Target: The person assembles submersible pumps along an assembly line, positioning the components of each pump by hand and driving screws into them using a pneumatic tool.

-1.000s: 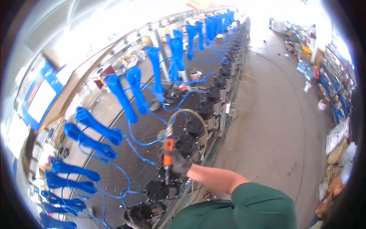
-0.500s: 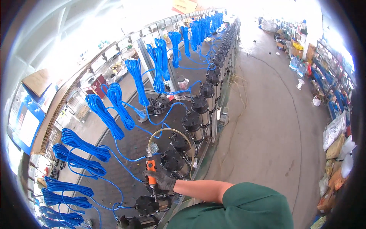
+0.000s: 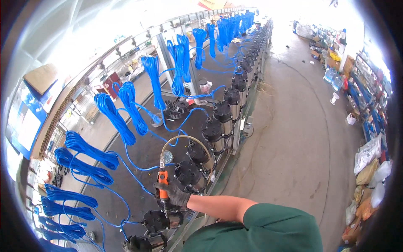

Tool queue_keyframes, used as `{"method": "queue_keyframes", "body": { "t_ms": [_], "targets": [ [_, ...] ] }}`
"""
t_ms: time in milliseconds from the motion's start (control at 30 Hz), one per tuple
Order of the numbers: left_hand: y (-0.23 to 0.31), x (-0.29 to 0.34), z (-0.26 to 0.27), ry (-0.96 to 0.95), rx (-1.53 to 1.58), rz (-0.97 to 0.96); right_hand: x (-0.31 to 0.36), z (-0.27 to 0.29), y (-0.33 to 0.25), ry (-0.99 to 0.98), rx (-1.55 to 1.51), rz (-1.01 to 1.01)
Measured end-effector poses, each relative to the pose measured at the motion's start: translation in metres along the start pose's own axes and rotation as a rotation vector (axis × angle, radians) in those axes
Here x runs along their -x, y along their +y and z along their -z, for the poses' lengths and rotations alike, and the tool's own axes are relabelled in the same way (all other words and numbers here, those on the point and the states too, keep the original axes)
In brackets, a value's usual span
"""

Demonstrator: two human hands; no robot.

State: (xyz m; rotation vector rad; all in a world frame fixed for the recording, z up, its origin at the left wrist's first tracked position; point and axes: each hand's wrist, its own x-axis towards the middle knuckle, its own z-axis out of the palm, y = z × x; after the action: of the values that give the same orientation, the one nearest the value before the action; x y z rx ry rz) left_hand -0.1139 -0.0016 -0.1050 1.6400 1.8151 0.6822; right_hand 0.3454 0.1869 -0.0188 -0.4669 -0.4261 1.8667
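One long counter w/ pumps, blue cables; concrete floor right. Gloved hand gripping orange tool, now farther right vs earlier.

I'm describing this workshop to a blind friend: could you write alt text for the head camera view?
A gloved hand grips an orange-handled tool with a small round gauge and a curved hose, held over a black pump. A long row of pumps recedes along a bench, with coils of blue cable hanging beside them.
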Motion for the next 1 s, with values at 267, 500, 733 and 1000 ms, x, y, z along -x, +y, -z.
{"method": "queue_keyframes", "body": {
  "t_ms": [267,500,733,1000],
  "targets": [
    [-0.017,0.035,-0.038,0.464,-0.233,-0.064,0.004,-0.011,-0.002,-0.014,-0.028,0.015],
    [0.160,0.015,-0.011,0.590,-0.592,0.518,0.002,-0.010,0.005,-0.003,-0.021,0.066],
    [0.085,0.026,0.013,0.499,-0.438,0.243,0.002,-0.011,0.002,0.001,-0.007,0.033],
    [0.094,0.033,0.028,0.271,-0.431,-0.005,-0.008,-0.005,0.003,0.036,-0.032,0.014]
  ]
}}
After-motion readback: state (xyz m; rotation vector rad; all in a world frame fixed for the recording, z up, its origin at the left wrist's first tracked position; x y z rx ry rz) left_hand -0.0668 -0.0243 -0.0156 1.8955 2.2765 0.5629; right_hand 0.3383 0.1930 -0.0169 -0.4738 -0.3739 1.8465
